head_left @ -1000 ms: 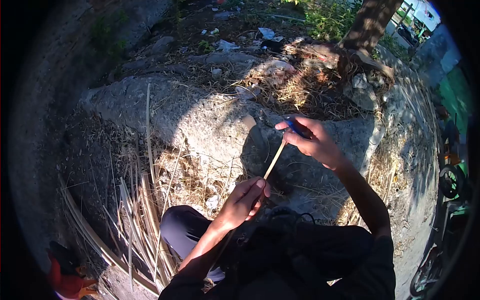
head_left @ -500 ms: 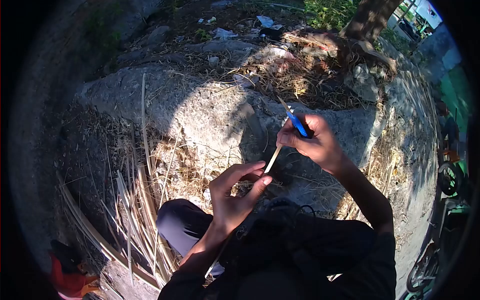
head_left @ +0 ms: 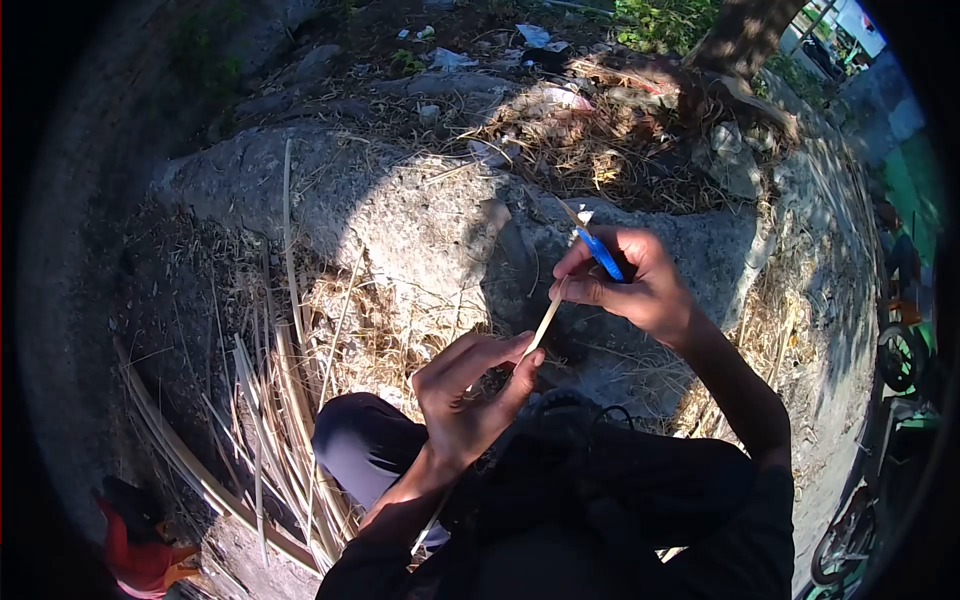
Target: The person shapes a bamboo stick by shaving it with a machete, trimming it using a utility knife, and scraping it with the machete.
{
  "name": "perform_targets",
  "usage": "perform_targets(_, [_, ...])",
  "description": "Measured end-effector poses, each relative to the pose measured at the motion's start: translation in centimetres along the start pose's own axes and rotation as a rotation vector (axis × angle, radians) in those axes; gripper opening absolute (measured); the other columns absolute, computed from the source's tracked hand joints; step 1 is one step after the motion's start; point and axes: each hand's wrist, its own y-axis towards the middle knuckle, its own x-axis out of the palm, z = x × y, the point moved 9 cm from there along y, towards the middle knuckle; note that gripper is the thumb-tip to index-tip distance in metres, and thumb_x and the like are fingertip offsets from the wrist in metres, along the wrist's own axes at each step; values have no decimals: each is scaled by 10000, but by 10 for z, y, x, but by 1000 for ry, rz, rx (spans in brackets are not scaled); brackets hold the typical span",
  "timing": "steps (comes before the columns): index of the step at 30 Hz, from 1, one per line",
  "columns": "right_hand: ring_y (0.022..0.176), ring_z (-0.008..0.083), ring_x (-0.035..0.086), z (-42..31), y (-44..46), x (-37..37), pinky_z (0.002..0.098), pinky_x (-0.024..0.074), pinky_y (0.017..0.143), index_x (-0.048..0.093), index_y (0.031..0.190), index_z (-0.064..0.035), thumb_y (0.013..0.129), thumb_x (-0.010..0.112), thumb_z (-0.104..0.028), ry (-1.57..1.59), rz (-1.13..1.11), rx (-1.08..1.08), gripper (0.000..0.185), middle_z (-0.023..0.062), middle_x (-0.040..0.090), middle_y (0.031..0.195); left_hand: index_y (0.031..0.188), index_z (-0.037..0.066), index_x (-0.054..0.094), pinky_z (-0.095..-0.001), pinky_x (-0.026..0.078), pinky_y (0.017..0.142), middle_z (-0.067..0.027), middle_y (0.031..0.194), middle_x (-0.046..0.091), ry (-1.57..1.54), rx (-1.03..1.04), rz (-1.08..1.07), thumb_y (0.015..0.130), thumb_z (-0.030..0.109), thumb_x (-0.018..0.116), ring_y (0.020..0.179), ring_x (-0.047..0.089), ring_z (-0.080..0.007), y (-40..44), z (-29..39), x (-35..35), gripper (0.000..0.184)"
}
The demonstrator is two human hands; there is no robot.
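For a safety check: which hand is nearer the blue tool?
Right: the right hand holds the blue tool; the left hand is lower, apart from it, pinching a strip.

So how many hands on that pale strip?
2: the left hand pinches the pale strip lower down; the right hand has it higher up, along with a blue tool.

Strip (head_left: 543, 325) between hands (head_left: 465, 400) (head_left: 640, 285), strip pile (head_left: 297, 480) left of knee (head_left: 365, 445), tree trunk (head_left: 742, 38) behind ledge (head_left: 420, 235)
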Motion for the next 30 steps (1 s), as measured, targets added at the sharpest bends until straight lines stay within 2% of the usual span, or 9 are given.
perform_targets(5, [865, 83, 680, 1, -2, 2, 279, 525, 794, 772, 1055, -20, 931, 822, -202, -9, -16, 41, 226, 31, 762, 939, 1038, -5, 787, -266, 551, 727, -102, 847, 761, -53, 15, -11, 811, -16, 870, 780, 733, -150, 1, 0, 1, 242])
perform_targets(8, [789, 72, 647, 3, -1, -5, 266, 503, 716, 771, 1045, -24, 940, 808, -199, -43, 3, 5, 208, 38, 760, 922, 1202, 35, 741, -277, 584, 708, -105, 949, 762, -109, -16, -108, 808, 0, 878, 774, 742, -154, 0, -2, 7, 419])
perform_targets(10, [733, 60, 611, -3, -1, -13, 252, 472, 659, 763, 1040, -30, 941, 804, -196, -23, 63, 59, 198, 43, 759, 911, 1319, 51, 664, -302, 607, 752, -113, 1047, 754, -202, -281, -224, 802, 54, 901, 785, 746, -169, 1, -8, 16, 569])
perform_targets(12, [676, 48, 576, -7, 0, -23, 239, 442, 602, 755, 1035, -36, 941, 799, -192, -5, 122, 105, 188, 47, 758, 900, 1343, 30, 628, -369, 599, 887, -160, 1232, 672, -6, -23, -213, 819, 72, 881, 1031, 730, -262, 18, 25, 1, 583])
perform_targets(15, [561, 19, 452, -11, 3, -44, 212, 316, 500, 719, 1031, -45, 952, 780, -183, 182, 256, -4, 171, 27, 740, 851, 1245, 7, 682, -404, 545, 919, -154, 1239, 646, 298, 173, -83, 817, 29, 853, 1149, 650, -303, 31, 80, -34, 462])
perform_targets(18, [546, 17, 437, -11, 3, -63, 217, 303, 487, 718, 1033, -46, 961, 767, -170, 236, 359, -39, 152, 31, 736, 848, 1115, 18, 741, -318, 554, 689, -81, 963, 731, 395, 329, -85, 793, 45, 883, 852, 718, -221, 26, 137, -56, 353])
perform_targets(21, [517, 5, 414, -3, 4, -82, 217, 288, 465, 689, 1074, -52, 977, 754, -165, 350, 433, -62, 163, 61, 739, 867, 976, 6, 768, -309, 548, 599, -107, 842, 759, 281, 237, -297, 811, 112, 896, 698, 724, -178, 12, 153, -48, 234])
perform_targets(24, [482, -1, 392, -3, 0, -91, 212, 280, 447, 657, 1084, -48, 986, 746, -161, 463, 494, -76, 174, 103, 754, 896, 1118, 22, 768, -293, 589, 704, -111, 920, 783, 176, -160, -513, 884, 169, 855, 792, 773, -217, -1, 114, -19, 290])
perform_targets(30, [454, 10, 337, 27, -15, -46, 201, 272, 434, 643, 1037, -67, 995, 698, -154, 588, 360, 95, 111, 81, 739, 899, 1527, -16, 467, -367, 520, 1036, -169, 1395, 654, -322, -473, -448, 1096, 392, 575, 1268, 630, -234, 9, -12, 44, 603])
